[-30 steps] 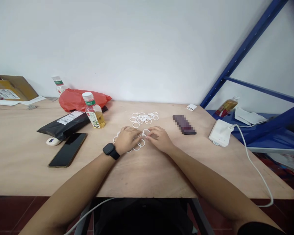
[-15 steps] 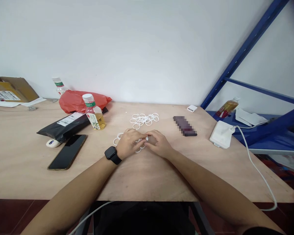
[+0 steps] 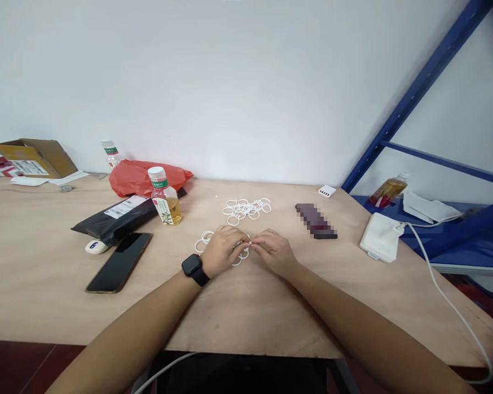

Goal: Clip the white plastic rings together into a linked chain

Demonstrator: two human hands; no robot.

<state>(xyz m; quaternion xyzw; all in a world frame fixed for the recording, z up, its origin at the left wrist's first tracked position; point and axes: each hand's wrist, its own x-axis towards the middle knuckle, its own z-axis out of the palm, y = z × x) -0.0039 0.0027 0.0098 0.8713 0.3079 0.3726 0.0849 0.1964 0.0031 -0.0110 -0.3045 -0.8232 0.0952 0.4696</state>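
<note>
Both hands meet over the table just in front of me. My left hand [image 3: 225,250], with a black watch on its wrist, is closed in a pinch at a small white piece, seemingly part of a white ring. From the other side my right hand [image 3: 277,253] pinches the same spot, thumb against fingers; the piece is mostly hidden by the fingertips. Thin white rings [image 3: 200,246] lie beside and under my left hand, partly covered by it. Beyond the hands is a loose pile of similar white rings [image 3: 252,208], some with small white parts among them.
To the left are a phone [image 3: 119,262], a white earbud case [image 3: 96,247], a black parcel [image 3: 119,219], a drink bottle [image 3: 166,205] and a red bag [image 3: 135,178]. On the right lie a pixelated dark device [image 3: 315,220] and a white power bank [image 3: 381,236] with a cable.
The view has shifted, so everything sits slightly lower and further right. My right thumb and fingers have come together, and less of the small white piece between the hands shows.
</note>
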